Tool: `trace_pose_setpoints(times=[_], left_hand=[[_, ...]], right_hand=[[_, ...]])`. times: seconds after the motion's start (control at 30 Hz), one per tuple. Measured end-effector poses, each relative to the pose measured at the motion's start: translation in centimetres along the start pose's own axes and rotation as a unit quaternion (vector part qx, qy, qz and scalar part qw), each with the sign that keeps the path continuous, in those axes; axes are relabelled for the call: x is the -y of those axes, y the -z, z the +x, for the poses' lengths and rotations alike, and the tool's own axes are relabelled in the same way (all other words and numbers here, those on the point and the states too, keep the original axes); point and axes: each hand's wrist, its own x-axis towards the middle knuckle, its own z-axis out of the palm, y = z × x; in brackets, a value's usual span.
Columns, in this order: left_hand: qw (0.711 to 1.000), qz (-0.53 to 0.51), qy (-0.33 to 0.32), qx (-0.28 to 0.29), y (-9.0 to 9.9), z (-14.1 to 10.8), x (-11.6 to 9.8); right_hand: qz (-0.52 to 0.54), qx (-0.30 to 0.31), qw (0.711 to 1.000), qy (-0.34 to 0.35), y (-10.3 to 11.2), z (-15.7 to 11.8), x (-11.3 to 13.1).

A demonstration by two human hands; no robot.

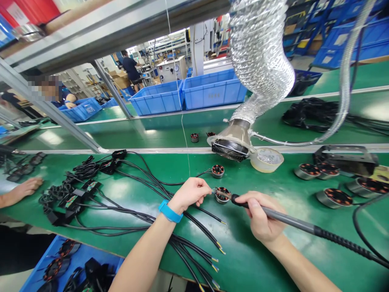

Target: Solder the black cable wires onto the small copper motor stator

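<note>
So the little motor ring [222,200] is being worked mid-tabletop [237,259], nearer the far edge, between both hands. A soldering iron [291,221] is being gripped by the right hand [263,219], its shaft being slanted in over the ring; seemingly a wire end [214,190] is being pinched by the nearer left hand [192,192].

I am wearing the single camera on my head, and it is facing forward and down across a glossy green flat workbench [249,263]. It is looking from close above my bare left hand [191,192] and bare right hand [266,217], showing my bare forearms [146,247] at the bottom, while its wide view is taking in the ribbed silver foil duct [259,52] and, farther off, rectangular blue plastic bins [154,99]
</note>
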Motion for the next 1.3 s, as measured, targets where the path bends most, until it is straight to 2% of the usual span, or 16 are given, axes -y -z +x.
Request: trace_pose_setpoints(times=[0.17, 0.33, 0.67, 1.3], left_hand=[[1.0, 0.005, -0.006, -0.002, -0.1, 0.0, 0.1], [1.0, 0.009, -0.011, 0.002, 0.0, 0.0, 0.2], [1.0, 0.009, -0.01, 0.001, -0.1, -0.2, -0.1], [1.0, 0.015, -0.013, -0.002, 0.0, -0.2, -0.2]], right_hand=[[-0.013, 0.015, 1.0, 0.006, 0.0, 0.3, 0.3], [-0.01, 0.018, 1.0, -0.021, 0.0, 0.0, 0.0], [0.03, -0.032, 0.994, -0.097, 0.0, -0.7, -0.7], [0.026, -0.009, 0.996, -0.085, -0.1, -1.0, -0.8]])
